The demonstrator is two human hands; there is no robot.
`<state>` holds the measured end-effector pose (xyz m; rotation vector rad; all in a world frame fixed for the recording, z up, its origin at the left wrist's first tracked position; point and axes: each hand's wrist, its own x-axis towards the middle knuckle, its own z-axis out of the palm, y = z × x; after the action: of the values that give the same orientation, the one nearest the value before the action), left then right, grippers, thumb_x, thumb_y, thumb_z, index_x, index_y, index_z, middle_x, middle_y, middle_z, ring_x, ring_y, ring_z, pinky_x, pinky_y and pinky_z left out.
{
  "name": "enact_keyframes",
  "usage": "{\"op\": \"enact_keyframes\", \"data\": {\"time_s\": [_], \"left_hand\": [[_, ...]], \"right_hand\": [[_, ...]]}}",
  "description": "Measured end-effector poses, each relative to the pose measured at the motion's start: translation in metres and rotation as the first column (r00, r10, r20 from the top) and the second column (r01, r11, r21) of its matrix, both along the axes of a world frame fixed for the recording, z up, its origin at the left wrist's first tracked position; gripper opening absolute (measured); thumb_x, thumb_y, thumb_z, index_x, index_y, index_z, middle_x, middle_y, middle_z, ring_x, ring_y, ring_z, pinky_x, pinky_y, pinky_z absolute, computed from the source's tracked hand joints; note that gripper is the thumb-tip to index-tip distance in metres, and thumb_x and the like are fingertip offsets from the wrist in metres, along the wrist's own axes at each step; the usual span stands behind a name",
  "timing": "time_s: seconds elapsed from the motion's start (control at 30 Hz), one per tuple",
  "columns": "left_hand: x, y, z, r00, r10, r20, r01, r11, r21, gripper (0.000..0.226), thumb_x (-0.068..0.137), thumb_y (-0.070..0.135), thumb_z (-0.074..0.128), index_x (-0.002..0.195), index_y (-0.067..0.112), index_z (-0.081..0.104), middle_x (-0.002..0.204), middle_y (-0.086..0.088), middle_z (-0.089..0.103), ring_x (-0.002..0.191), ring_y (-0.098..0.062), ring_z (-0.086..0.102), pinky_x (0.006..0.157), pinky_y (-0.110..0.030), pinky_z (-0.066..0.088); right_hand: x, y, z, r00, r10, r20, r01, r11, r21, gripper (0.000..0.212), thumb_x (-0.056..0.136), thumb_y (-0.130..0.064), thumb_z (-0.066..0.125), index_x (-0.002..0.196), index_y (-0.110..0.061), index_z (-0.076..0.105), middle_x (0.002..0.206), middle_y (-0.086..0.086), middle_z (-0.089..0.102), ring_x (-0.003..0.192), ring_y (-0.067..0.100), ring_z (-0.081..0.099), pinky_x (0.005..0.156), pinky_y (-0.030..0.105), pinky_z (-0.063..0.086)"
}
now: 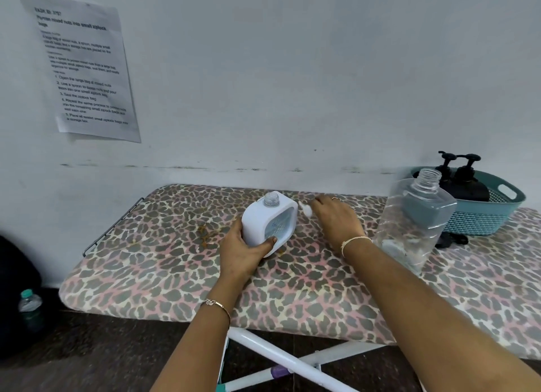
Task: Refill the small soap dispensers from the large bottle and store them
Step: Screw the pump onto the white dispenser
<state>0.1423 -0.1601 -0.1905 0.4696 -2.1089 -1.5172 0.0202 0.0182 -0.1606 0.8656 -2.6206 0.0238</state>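
The left hand [243, 251] reaches out over the spotted board [175, 260] and grips the bottom of the small white soap dispenser [268, 221], thumb on its front. The dispenser leans a bit and its top is open. The right hand [336, 216] stretches forward, palm down, with its fingertips at a blurry white cap [306, 208] just beside the dispenser; I cannot tell if it holds the cap. The big clear bottle [415, 216] stands open to the right, near a blue basket [483, 219] holding two black pump bottles [468, 183].

Three small soap dispensers: one white dispenser [268, 220] at centre and two black pump dispensers [472, 184] at three o'clock, inside one teal basket [484, 222]. One large clear bottle [415, 219] at four o'clock. One printed sheet [85, 69] at ten o'clock. One water bottle [29, 303] at eight o'clock.
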Motion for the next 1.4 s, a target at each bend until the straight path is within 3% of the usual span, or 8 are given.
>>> {"op": "enact_keyframes", "data": {"time_s": [0.13, 0.27, 0.37, 0.47, 0.57, 1.0, 1.17, 1.4], "left_hand": [[0.002, 0.002, 0.002, 1.0, 0.001, 0.01, -0.001, 1.0, 0.007, 0.069, 0.063, 0.021, 0.089, 0.123, 0.024, 0.056, 0.119, 0.002, 0.065, 0.106, -0.018, 0.062, 0.092, -0.043, 0.054], [0.005, 0.004, 0.005, 1.0, 0.003, 0.011, -0.003, 1.0, -0.003, 0.069, 0.064, 0.019, 0.088, 0.124, 0.021, 0.055, 0.119, 0.001, 0.064, 0.107, -0.017, 0.061, 0.094, -0.04, 0.053], [0.007, 0.005, 0.006, 1.0, 0.004, 0.018, -0.003, 1.0, -0.024, 0.068, 0.065, 0.021, 0.088, 0.124, 0.02, 0.055, 0.12, 0.001, 0.064, 0.107, -0.017, 0.06, 0.095, -0.037, 0.052], [0.007, 0.006, 0.007, 1.0, 0.006, 0.024, -0.005, 1.0, -0.028, 0.067, 0.064, 0.022, 0.088, 0.123, 0.019, 0.055, 0.119, 0.0, 0.064, 0.107, -0.018, 0.061, 0.094, -0.036, 0.052], [0.007, 0.005, 0.006, 1.0, 0.012, 0.028, -0.011, 0.999, -0.031, 0.066, 0.064, 0.023, 0.088, 0.122, 0.018, 0.056, 0.119, -0.001, 0.064, 0.105, -0.018, 0.061, 0.093, -0.038, 0.053], [0.003, 0.003, 0.002, 1.0, -0.003, 0.016, 0.003, 1.0, -0.01, 0.077, 0.064, 0.028, 0.087, 0.132, 0.02, 0.053, 0.126, 0.0, 0.062, 0.113, -0.017, 0.059, 0.099, -0.042, 0.05], [0.002, 0.002, 0.0, 1.0, -0.013, 0.002, 0.013, 1.0, -0.003, 0.076, 0.064, 0.029, 0.087, 0.132, 0.022, 0.053, 0.125, 0.001, 0.062, 0.112, -0.018, 0.059, 0.097, -0.042, 0.051], [-0.003, -0.006, 0.0, 0.989, -0.147, -0.002, 0.145, 0.976, 0.162, 0.072, 0.061, 0.023, 0.088, 0.124, 0.024, 0.055, 0.123, 0.002, 0.063, 0.111, -0.018, 0.061, 0.097, -0.044, 0.051]], "right_hand": [[0.005, 0.0, 0.032, 1.0, -0.003, 0.029, 0.018, 0.863, -0.505, 0.046, 0.089, -0.004, 0.062, 0.132, -0.013, 0.049, 0.122, 0.007, 0.06, 0.111, 0.027, 0.055, 0.09, 0.039, 0.049], [0.023, -0.011, 0.082, 0.995, 0.076, 0.065, 0.029, 0.41, -0.911, 0.033, 0.088, -0.027, 0.068, 0.118, -0.012, 0.061, 0.096, -0.001, 0.066, 0.083, 0.013, 0.062, 0.076, 0.024, 0.052], [0.034, -0.02, 0.11, 0.982, 0.165, 0.098, 0.082, 0.101, -0.992, 0.034, 0.086, -0.028, 0.07, 0.112, -0.007, 0.065, 0.092, -0.003, 0.067, 0.075, 0.003, 0.062, 0.069, 0.01, 0.049], [0.039, -0.027, 0.12, 0.965, 0.243, 0.1, 0.096, 0.031, -0.995, 0.033, 0.085, -0.032, 0.072, 0.107, -0.008, 0.067, 0.091, 0.001, 0.071, 0.079, 0.015, 0.069, 0.074, 0.026, 0.056], [0.043, -0.034, 0.118, 0.953, 0.285, 0.105, 0.091, 0.062, -0.994, 0.029, 0.083, -0.033, 0.073, 0.104, -0.013, 0.067, 0.091, 0.001, 0.072, 0.08, 0.019, 0.07, 0.076, 0.033, 0.058], [0.058, -0.055, 0.093, 0.929, 0.326, 0.174, 0.041, 0.376, -0.926, 0.035, 0.086, -0.024, 0.071, 0.117, -0.01, 0.062, 0.098, -0.005, 0.065, 0.077, -0.002, 0.06, 0.066, 0.004, 0.045], [0.057, -0.055, 0.074, 0.895, 0.35, 0.277, 0.066, 0.509, -0.858, 0.037, 0.082, -0.029, 0.075, 0.116, -0.015, 0.065, 0.106, -0.003, 0.069, 0.098, 0.009, 0.062, 0.087, 0.026, 0.05], [0.064, -0.045, 0.058, 0.845, 0.348, 0.407, 0.096, 0.648, -0.756, 0.037, 0.085, -0.025, 0.072, 0.12, -0.015, 0.066, 0.117, 0.0, 0.068, 0.109, 0.013, 0.061, 0.09, 0.023, 0.044]]}}
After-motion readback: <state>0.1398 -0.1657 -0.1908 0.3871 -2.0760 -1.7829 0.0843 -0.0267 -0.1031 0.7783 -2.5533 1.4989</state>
